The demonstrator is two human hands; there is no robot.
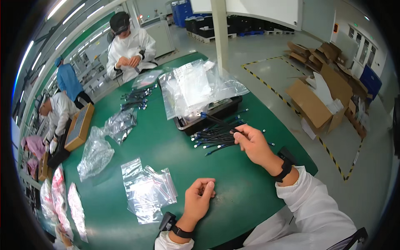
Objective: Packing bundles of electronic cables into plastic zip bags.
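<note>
While the left hand [199, 199] is resting curled and empty on the green table [166, 146], the right hand [253, 143] is pinching one black cable [218, 121] from the pile of cables [216, 136].

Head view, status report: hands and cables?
Right hand pinching one black cable off the pile. Left hand curled, empty, beside clear bags. Nothing blocking.
</note>
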